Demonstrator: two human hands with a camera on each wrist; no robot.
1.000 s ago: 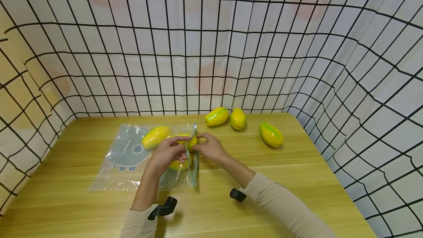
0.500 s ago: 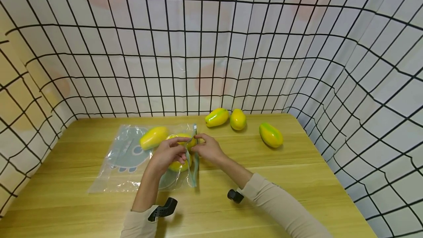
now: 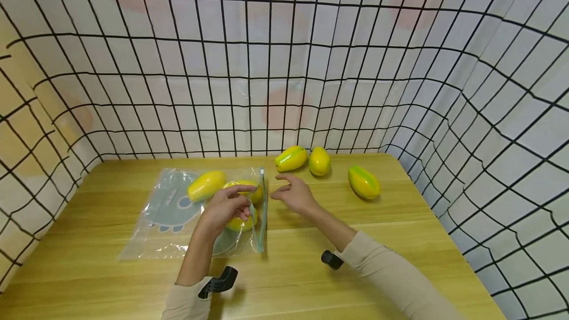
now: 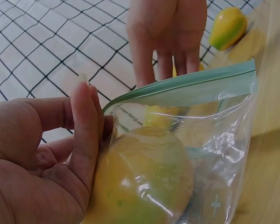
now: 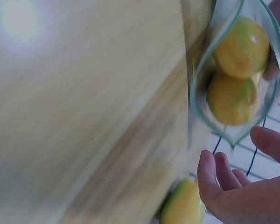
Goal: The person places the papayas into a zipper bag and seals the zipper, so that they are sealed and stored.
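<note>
A clear zip bag (image 3: 148, 243) with a blue-grey cartoon print lies on the left half of the table, its mouth facing right. Inside are yellow-green papayas: one papaya (image 3: 206, 185) deeper in, another papaya (image 3: 255, 194) and a third papaya (image 3: 240, 223) near the mouth. My left hand (image 3: 221, 210) pinches the upper layer of the bag at its green zip strip (image 4: 186, 86), which holds the mouth apart. My right hand (image 3: 297, 196) hovers just right of the mouth, fingers loosely bent and holding nothing. In the right wrist view the bag's rim (image 5: 194, 88) gapes around two papayas.
Two papayas lie by the back edge, a left papaya (image 3: 291, 158) and a right papaya (image 3: 319, 161). Another papaya (image 3: 363, 182) rests farther right. Black wire mesh (image 3: 271, 78) over a pale sheet encloses the table's (image 3: 284, 280) back and sides.
My right hand has drawn out of the bag's mouth to the right, leaving a papaya inside. The deeper papaya has shifted slightly left. My left hand stays on the rim.
</note>
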